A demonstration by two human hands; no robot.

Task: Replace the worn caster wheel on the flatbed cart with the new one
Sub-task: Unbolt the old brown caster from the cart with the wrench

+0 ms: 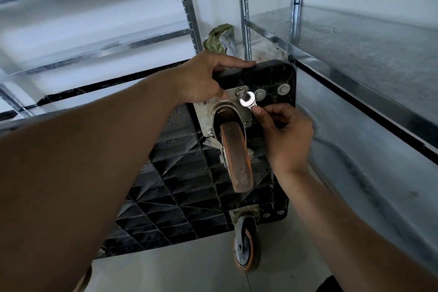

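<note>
**Wrench a hair short of the top nut**

A metal rack stands around the work. The cart is tipped up on the floor with its ribbed black underside facing the camera. The worn caster sits at the cart's upper corner, its rusty wheel pointing down the frame, and it is still bolted on through its plate. A second caster hangs at the lower corner. No new caster is in view.

The left hand is wrapped over the cart's top edge, with its thumb lying on the plate, and it holds the cart steady. The right hand sits to the right of the caster. Its fingertips pinch the shank of a small open-ended wrench.

The wrench runs from the fingers up and to the left. Its open end faces the nut at the plate's top right corner and is just beside it, apparently not yet seated on it. The right hand is the nearer one. The next move is likely a short push up and left along the wrench's own axis, with the opening squared to the nut's flats. If it goes on crooked, it may slip off the nut.
</note>
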